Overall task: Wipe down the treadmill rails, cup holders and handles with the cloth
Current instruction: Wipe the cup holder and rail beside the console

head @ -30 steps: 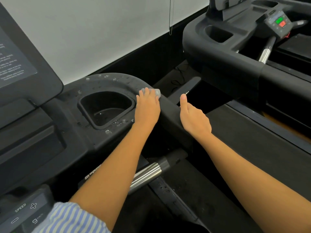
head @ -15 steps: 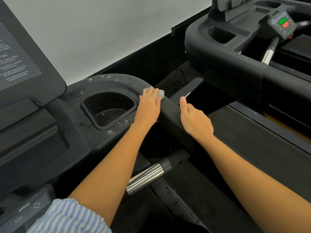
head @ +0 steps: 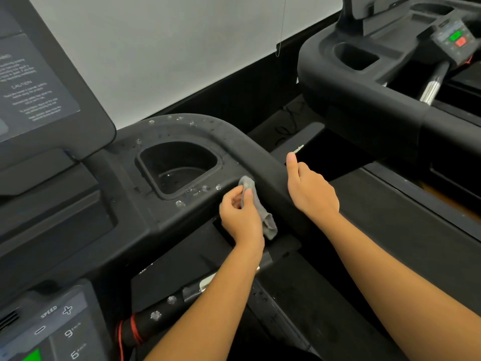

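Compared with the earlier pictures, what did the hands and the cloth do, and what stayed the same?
The left hand drew back toward the person, from the top of the rail to its near side by the cup holder. It no longer presses the cloth flat; its fingers now pinch it, one end hanging down. The right hand stayed on the rail; droplets remain around the cup holder.

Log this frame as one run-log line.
stage: wiping by cup holder | left hand: pinches cloth at rail | right hand: holds rail | droplets on rim
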`<act>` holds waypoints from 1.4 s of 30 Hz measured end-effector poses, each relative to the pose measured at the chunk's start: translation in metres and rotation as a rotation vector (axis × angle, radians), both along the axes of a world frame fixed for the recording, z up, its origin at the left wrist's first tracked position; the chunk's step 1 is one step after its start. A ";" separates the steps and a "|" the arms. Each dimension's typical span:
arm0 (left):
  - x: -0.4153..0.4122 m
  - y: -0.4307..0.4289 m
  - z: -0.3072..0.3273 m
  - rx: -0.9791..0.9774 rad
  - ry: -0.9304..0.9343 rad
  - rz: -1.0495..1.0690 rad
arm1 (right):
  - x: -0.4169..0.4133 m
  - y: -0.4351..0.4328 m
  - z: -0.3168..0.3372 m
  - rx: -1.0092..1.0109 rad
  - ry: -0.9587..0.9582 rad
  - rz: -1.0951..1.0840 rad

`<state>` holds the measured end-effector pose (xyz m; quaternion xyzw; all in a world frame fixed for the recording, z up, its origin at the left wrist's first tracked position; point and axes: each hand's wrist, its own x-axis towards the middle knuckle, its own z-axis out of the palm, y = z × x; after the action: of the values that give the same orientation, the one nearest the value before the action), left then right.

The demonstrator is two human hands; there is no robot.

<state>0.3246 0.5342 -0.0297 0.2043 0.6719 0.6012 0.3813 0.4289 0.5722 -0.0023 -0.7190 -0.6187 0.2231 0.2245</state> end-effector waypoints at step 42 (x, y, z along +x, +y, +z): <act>-0.059 0.037 -0.003 0.172 1.239 -0.402 | 0.002 0.003 -0.008 0.030 -0.111 0.045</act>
<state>0.2653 0.5709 -0.0324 0.6641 0.6653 0.3409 0.0113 0.4307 0.5753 -0.0107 -0.7129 -0.6493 0.1787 0.1955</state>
